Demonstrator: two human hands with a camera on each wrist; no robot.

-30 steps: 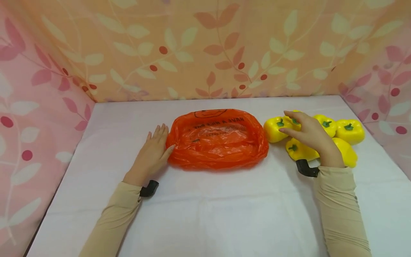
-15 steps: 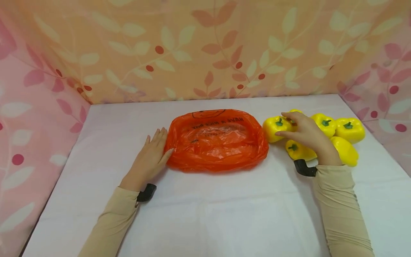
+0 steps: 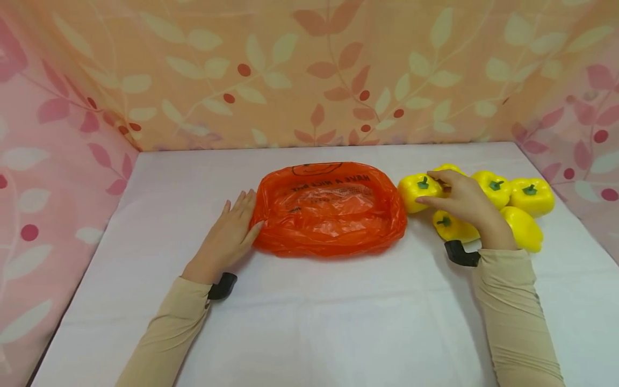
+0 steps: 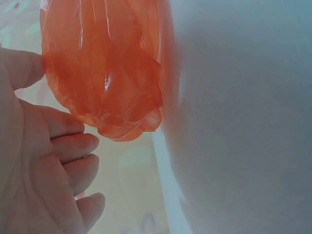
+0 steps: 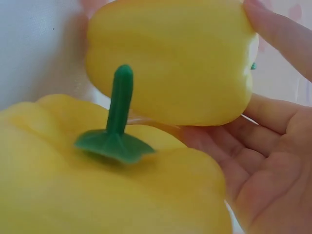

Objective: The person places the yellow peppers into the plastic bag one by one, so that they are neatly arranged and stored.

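An orange-red plastic bag (image 3: pixel 329 244) with black print lies spread out with its mouth facing up. My left hand (image 3: pixel 222 239) lies along the bag's left side, fingers straight; thumb and index finger touch the plastic (image 4: pixel 107 73) in the left wrist view. To the right of the bag, my right hand (image 3: pixel 466 201) holds a yellow bell pepper (image 3: pixel 412 194) between thumb and fingers. The right wrist view has this pepper (image 5: pixel 170 58) in the hand's curve, with another yellow bell pepper (image 5: pixel 112 195) with a green stem close in front.
Several more yellow bell peppers, such as one at the far right (image 3: pixel 534 199) and one lying on its side (image 3: pixel 523 230), sit around the right hand. A white cloth (image 3: pixel 300 322) covers the table. Patterned curtains (image 3: pixel 290 70) stand behind and at both sides.
My right hand has shifted slightly left, its thumb and fingers coming in around the leftmost pepper. The left hand stays by the bag. The head view has swayed a little.
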